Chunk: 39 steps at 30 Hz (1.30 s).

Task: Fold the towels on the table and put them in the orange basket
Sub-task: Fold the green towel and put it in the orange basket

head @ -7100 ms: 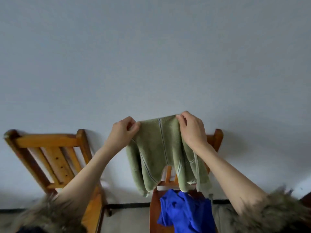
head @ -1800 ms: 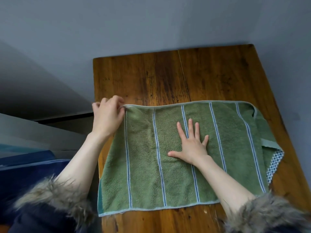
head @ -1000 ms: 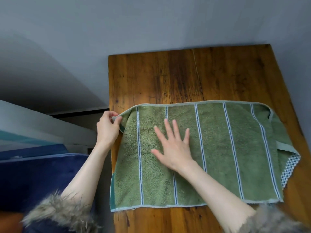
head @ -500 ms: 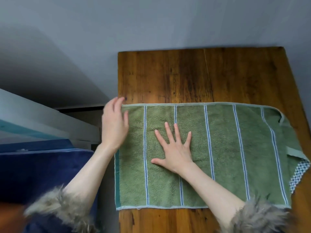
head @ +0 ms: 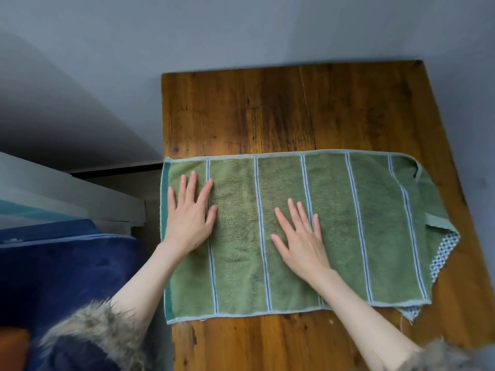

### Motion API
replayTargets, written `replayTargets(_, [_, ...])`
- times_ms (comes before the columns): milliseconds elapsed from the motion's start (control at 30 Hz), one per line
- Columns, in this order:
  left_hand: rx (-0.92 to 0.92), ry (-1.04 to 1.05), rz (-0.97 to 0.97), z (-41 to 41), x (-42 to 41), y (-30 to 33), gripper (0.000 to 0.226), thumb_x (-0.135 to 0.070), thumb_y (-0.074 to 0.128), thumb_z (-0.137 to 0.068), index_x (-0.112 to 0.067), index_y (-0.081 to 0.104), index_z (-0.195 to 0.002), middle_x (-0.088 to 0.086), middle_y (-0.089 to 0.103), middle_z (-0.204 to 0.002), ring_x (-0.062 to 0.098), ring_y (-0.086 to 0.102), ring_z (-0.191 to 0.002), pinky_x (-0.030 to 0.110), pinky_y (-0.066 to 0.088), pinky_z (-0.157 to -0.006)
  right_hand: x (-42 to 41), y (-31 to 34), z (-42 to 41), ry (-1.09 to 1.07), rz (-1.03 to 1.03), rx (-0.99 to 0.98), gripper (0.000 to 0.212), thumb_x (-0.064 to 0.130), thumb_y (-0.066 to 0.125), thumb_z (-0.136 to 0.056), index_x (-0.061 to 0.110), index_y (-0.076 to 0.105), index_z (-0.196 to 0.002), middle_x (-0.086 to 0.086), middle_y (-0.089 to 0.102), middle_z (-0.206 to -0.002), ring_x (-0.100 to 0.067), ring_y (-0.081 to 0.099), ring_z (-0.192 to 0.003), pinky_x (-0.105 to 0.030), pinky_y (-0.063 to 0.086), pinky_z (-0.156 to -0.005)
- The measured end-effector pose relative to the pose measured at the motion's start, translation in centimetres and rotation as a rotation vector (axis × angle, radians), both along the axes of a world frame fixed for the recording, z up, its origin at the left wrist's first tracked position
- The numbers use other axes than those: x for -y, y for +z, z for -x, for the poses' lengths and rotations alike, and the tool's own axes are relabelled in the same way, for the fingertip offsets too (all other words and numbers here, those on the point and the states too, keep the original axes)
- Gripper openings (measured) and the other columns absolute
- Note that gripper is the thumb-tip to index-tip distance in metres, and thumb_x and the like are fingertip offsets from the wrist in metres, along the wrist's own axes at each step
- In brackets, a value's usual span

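Observation:
A green towel (head: 361,231) with thin blue-white stripes lies spread flat across the wooden table (head: 281,111). Its left edge lines up with the table's left edge. At its right end a checked under-layer sticks out past the green cloth. My left hand (head: 190,215) lies flat on the towel's left end, fingers straight and spread. My right hand (head: 300,236) lies flat near the towel's middle, fingers straight. An orange patch (head: 12,346) shows at the bottom left corner; I cannot tell whether it is the basket.
The far half of the table is bare wood up to the grey wall (head: 241,28). Left of the table stand a white ledge (head: 67,199) and a dark blue fabric surface (head: 61,277). Fur-trimmed cuffs cover both my forearms at the bottom edge.
My left hand let go of the towel's far-left corner and now lies flat on its left end. My right hand stays flat near the towel's middle. The towel's left end now lies flat.

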<state>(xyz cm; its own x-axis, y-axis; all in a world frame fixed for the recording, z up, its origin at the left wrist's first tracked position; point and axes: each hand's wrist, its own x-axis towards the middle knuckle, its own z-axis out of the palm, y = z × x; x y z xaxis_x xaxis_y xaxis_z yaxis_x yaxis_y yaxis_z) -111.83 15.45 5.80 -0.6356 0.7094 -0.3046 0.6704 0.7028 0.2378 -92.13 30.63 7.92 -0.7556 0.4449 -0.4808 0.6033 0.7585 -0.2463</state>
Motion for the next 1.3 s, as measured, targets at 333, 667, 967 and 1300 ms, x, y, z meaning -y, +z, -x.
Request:
replayTargets(333, [0.062,-0.257,-0.067,-13.6,-10.0,1.4,0.06,-0.045,0.018,-0.093,-0.022,0.023,-0.148,0.012,0.006,-0.158,0.029,-0.013,-0.141,0.055,-0.005,-0.11,-9.6,2.3,-8.7,-0.295,-0.13,-0.3,0.046,0.022,0.046,-0.096,0.016,0.039,-0.141,-0.008,0.031,-0.151,-0.023,0.021,-0.143,-0.049,0.013,-0.116])
replayTargets(667, [0.111,-0.417,0.069,-22.2,-19.7,1.7,0.061,-0.044,0.033,-0.097,-0.031,0.005,-0.15,0.005,-0.015,-0.157,0.028,-0.021,-0.142,0.058,-0.01,-0.111,-18.8,1.1,-19.7,-0.573,-0.307,-0.136,0.053,0.02,0.06,-0.088,0.016,0.042,-0.139,-0.017,0.039,-0.142,-0.038,0.037,-0.128,-0.056,0.035,-0.098])
replayTargets(967, [0.087,-0.342,0.089,-23.6,-21.7,2.3,0.061,-0.043,0.038,-0.096,-0.023,0.016,-0.149,0.008,-0.012,-0.157,0.029,-0.019,-0.143,0.062,-0.01,-0.108,-26.7,1.4,-19.9,-0.868,-0.164,-0.398,0.022,0.011,0.051,-0.091,0.005,0.069,-0.102,-0.016,0.068,-0.099,-0.032,0.061,-0.088,-0.028,0.04,-0.068])
replayTargets(1300, [0.042,-0.456,0.129,-24.0,-23.3,0.5,0.077,-0.056,0.042,-0.09,-0.032,-0.001,-0.149,0.003,-0.018,-0.157,0.023,-0.028,-0.137,0.066,-0.009,-0.105,-31.0,0.9,-19.9,-0.995,-0.092,-0.401,0.043,0.026,0.055,-0.093,0.012,0.048,-0.133,-0.01,0.052,-0.13,-0.025,0.051,-0.117,-0.036,0.042,-0.097])
